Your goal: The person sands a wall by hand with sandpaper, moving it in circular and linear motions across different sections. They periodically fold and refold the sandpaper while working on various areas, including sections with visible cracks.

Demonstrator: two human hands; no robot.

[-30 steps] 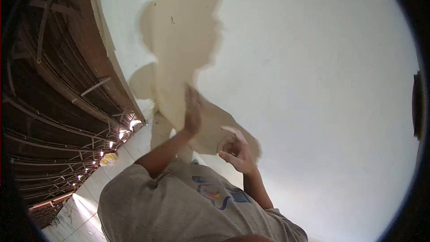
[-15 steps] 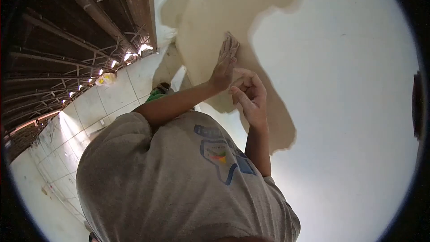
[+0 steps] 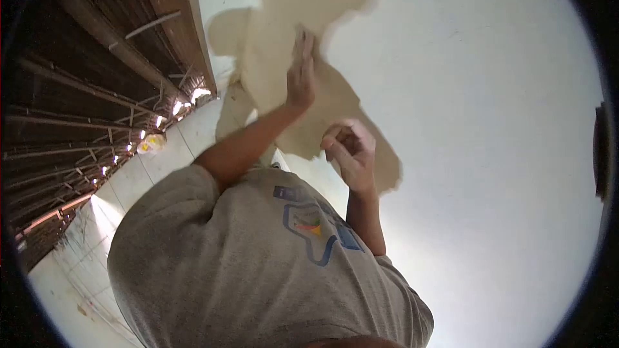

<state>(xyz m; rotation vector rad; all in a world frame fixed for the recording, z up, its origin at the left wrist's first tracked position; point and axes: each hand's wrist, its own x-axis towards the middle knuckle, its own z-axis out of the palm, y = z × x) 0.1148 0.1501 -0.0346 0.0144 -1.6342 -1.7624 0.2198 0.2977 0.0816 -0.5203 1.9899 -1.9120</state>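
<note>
My left hand (image 3: 302, 67) is raised at the pale wall (image 3: 464, 154), within the shadow. Its fingers are stretched straight up and side by side, with grey, dusty-looking tips. Blur hides whether anything thin lies under them. Lower and to the right is my right hand (image 3: 351, 154), held before the wall with its fingers curled in toward the thumb. Whitish dust seems to coat its fingers. What the pinch holds, if anything, I cannot make out. A space separates the two hands.
A body shadow (image 3: 284, 0) covers part of the wall. To the left are a dark slatted structure with wooden beams (image 3: 103, 26) and light-coloured floor tiles (image 3: 155, 161). A whitish-yellow plastic bag (image 3: 151, 144) lies beside the slats.
My left hand has moved up and left, away from the right hand, and the space between them has widened. My right hand sits slightly lower. The whole view has shifted somewhat.
</note>
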